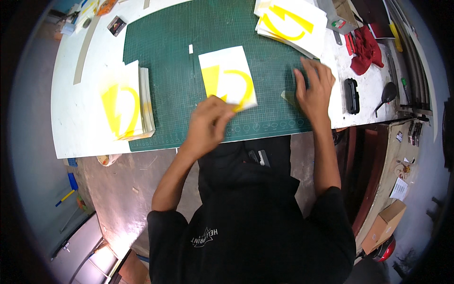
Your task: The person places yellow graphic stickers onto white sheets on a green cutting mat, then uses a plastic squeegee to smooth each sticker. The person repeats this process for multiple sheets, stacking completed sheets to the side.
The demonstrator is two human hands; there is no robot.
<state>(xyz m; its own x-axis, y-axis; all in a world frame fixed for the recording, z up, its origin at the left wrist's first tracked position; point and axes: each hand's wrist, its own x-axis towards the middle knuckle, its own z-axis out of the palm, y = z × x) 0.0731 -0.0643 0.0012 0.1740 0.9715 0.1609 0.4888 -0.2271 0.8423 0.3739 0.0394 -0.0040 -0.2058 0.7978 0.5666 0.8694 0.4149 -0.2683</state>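
On green mat [163, 85] | one sheet [229, 75], left hand [206, 121] pinching it | right hand [317, 91] empty | two stacks [126, 102] [293, 28]

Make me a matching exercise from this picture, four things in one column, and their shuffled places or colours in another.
1. left hand
2. right hand
3. cloth
4. cutting mat

A. green, gridded
B. by the lower edge of the upper-right stack
C. red, crumpled
D. at the lower edge of the middle sheet

Pairs: 1-D, 2-B, 3-C, 4-A
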